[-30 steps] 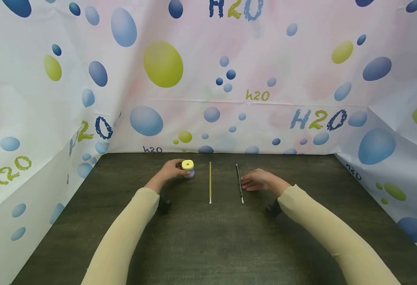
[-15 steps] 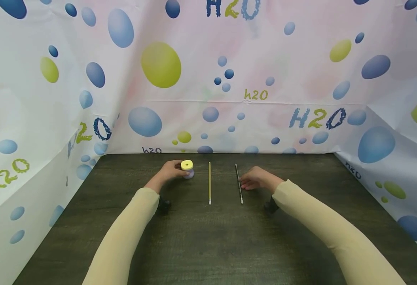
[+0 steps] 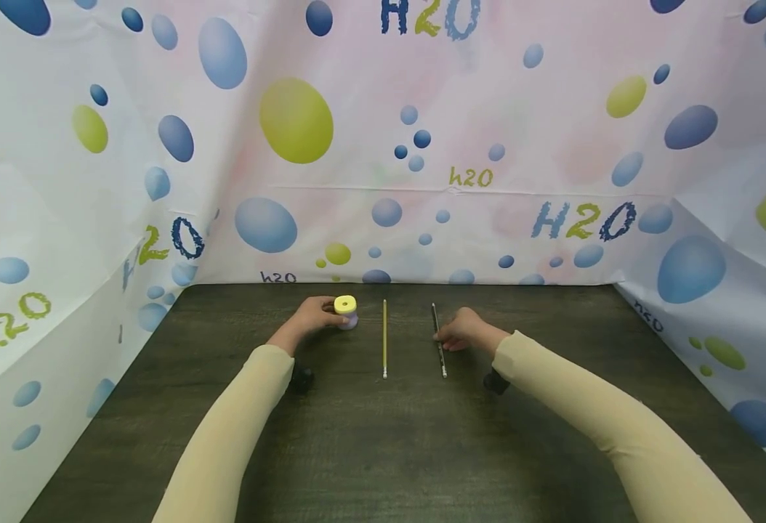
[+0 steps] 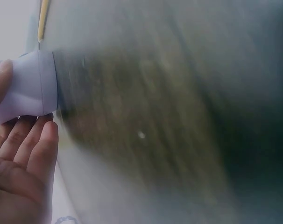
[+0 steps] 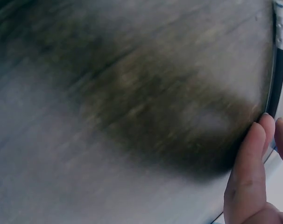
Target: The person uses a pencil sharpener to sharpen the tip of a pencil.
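Bubble-printed backdrop (image 3: pixel 363 171) behind a dark wood-grain tabletop (image 3: pixel 383 443).
Pinched between thumb and fingers of the left hand (image 3: pixel 315 314) and of the right hand (image 3: pixel 464 330) respectively: an upright, waisted lilac container (image 3: pixel 347 310) with a rounded-square yellow top, dark-spotted at centre, and a slim dark pencil (image 3: pixel 441 357), slightly slanted, pale at its near end. Between them, apart from both, a straight yellow pencil (image 3: pixel 385 338), also pale-tipped.

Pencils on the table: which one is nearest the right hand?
The black pencil, which the right hand touches; the yellow pencil lies untouched, farther left.
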Tool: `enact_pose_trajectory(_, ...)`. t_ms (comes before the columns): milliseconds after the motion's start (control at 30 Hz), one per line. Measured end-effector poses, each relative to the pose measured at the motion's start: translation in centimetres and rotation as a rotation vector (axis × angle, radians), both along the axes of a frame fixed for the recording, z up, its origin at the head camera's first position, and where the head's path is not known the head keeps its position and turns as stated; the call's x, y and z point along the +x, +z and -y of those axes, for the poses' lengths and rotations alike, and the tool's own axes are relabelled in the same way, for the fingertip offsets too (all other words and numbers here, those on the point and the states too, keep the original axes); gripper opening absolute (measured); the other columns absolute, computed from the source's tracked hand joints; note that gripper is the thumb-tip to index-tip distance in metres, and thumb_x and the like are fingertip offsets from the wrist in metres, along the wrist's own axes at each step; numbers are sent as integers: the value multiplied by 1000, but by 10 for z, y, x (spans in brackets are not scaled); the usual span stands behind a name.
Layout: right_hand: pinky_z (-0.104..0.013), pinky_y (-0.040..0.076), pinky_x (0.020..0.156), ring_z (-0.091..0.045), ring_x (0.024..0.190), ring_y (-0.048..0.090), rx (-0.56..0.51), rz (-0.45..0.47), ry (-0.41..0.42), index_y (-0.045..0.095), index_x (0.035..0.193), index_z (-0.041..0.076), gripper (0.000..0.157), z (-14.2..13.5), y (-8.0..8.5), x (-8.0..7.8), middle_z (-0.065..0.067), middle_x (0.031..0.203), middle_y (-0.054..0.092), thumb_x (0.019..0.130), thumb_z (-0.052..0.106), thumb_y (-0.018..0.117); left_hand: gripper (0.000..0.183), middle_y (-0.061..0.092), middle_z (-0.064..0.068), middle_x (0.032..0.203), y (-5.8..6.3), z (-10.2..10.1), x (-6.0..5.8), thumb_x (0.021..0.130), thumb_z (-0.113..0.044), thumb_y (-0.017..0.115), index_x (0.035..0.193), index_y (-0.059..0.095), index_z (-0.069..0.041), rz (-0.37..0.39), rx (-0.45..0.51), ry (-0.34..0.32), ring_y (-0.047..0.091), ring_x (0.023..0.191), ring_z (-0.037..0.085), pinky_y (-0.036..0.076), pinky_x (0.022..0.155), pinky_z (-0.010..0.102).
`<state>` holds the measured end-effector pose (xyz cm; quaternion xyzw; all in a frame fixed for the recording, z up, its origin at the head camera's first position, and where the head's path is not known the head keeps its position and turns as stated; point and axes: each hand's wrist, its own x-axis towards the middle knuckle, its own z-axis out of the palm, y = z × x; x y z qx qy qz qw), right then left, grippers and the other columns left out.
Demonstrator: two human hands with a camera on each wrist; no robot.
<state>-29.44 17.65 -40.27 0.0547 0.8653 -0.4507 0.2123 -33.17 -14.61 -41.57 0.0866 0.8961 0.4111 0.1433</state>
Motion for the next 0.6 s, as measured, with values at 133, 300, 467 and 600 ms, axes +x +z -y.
enact_pose_trajectory(133, -31, 62, 73, -9, 64, 64, 45, -44, 12, 69, 101, -6, 17, 3, 1, 2, -4, 78, 66, 92, 6, 75, 69, 46, 28, 155, 2, -1, -1, 98, -21, 69, 154, 38, 4, 9, 6, 14, 45, 145, 43, 43, 117, 53)
enact_pose_trajectory(300, -32, 62, 69, -10, 62, 64, 74, -78, 30, 71, 90, -3, 9, 5, 0, 1, -3, 70, 67, 90, 4, 75, 68, 47, 28, 155, 3, -1, -2, 98, -21, 70, 154, 39, 5, 3, 2, 16, 45, 145, 43, 42, 117, 53)
enact_pose_trajectory(467, -36, 63, 70, -19, 66, 71, 111, -79, 58, 70, 103, -10, 23, 1, -13, -12, -14, 77, 72, 90, 9, 74, 68, 48, 27, 154, 2, -2, -2, 98, -21, 70, 153, 40, 5, 0, -2, 11, 46, 144, 43, 42, 117, 53)
enact_pose_trajectory(600, -37, 63, 72, -24, 73, 74, 105, -57, 46, 65, 114, -12, 32, 1, -17, -15, -20, 88, 73, 93, 11, 71, 67, 48, 27, 154, 0, -3, -3, 97, -22, 71, 152, 42, 4, -6, -13, 3, 46, 144, 42, 42, 117, 53)
